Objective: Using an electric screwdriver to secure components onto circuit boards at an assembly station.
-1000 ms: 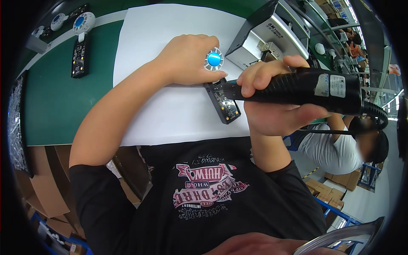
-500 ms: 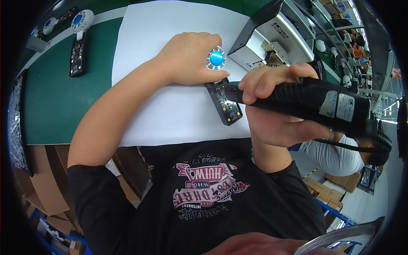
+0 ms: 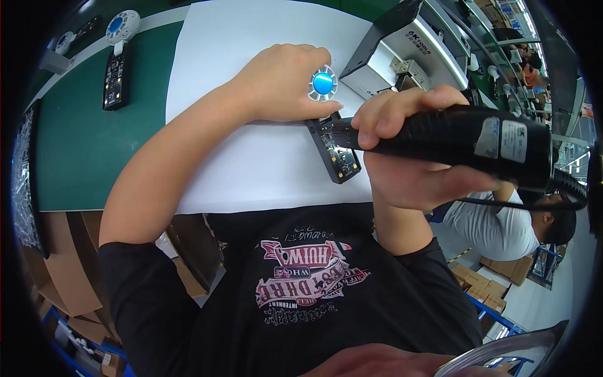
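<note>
My left hand [image 3: 276,85] is closed around the upper part of a handheld device, resting on a white sheet. The device has a long black housing with an exposed circuit board [image 3: 342,164] and a white ring-shaped head with a blue centre [image 3: 323,83]. In my right hand [image 3: 402,179] I grip a black corded electric screwdriver [image 3: 468,139], held nearly level. Its front end is over the middle of the circuit board, close to my left thumb. Whether the bit sits in a screw is too small to tell.
Beyond my right hand stands a silver and black screw feeder [image 3: 418,47]. A similar device [image 3: 115,78] lies on the green mat [image 3: 75,157] at the far left. A clear-wrapped bundle [image 3: 25,182] sits at the left edge. Another person [image 3: 490,226] is at the right.
The rear of the screwdriver has shifted slightly right. The device has moved a little to the right with my left hand. The person at the right has moved their head.
</note>
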{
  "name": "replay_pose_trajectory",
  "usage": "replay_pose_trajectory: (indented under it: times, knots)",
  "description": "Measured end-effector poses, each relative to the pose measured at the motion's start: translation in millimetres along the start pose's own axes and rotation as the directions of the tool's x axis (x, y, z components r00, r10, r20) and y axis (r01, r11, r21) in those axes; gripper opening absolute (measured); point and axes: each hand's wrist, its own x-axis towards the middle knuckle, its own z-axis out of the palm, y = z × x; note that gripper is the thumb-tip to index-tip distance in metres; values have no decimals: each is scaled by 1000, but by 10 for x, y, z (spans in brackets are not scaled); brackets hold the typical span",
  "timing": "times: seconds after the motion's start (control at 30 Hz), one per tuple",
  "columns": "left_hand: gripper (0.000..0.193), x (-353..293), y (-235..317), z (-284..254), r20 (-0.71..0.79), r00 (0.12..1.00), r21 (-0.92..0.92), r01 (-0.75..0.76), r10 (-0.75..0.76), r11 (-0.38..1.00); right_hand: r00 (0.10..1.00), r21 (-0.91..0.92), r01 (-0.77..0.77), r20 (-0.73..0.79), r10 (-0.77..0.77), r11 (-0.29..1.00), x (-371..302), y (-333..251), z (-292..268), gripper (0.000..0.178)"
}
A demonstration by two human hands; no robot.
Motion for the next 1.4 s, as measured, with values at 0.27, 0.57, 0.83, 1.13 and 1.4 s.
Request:
replay_pose_trajectory:
  times: [0.27,0.57,0.83,1.13,1.4]
  knots:
    - [57,30,30,-183,133,990,55,33,-40,998,948,64,-210,-233,219,976,96,97,49,89]
    - [61,362,-784,-1061,-435,820,549,569,-371,613,811,442,-22,-517,275,897,-883,-731,-1161,73]
    - [48,194,-2426,-2107,-459,374,315,917,-806,246,744,650,-6,-505,437,760,-1366,-632,-1452,73]
    - [70,-273,-642,-1501,-455,692,388,721,-561,574,573,558,37,-692,439,829,-1199,-749,-1280,74]
    - [72,-950,-61,-726,-464,864,682,490,-197,543,624,679,67,-600,501,731,-918,-838,-959,77]
